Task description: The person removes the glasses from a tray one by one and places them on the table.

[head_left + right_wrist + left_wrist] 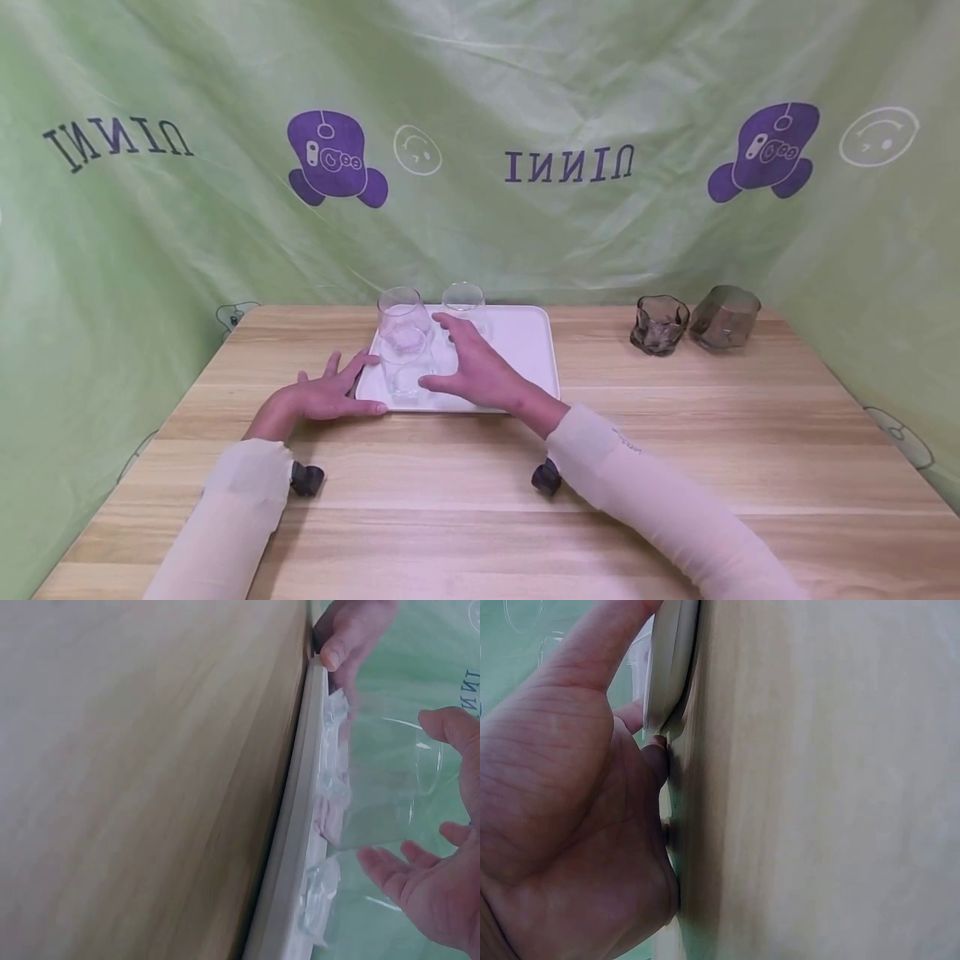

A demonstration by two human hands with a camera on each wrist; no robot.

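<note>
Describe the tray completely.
The tray is white, rectangular and smooth, with rounded corners and a low raised rim; it could be plastic or ceramic. It lies on the wooden table, near the far edge. Three clear glasses stand on it, leaving much of its right side bare. The left hand touches it around the near left corner; the right hand is above it, not touching.

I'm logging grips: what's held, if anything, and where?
Nothing clearly gripped: the left hand touches the tray at its near-left corner; the open right hand is beside a clear glass.
</note>
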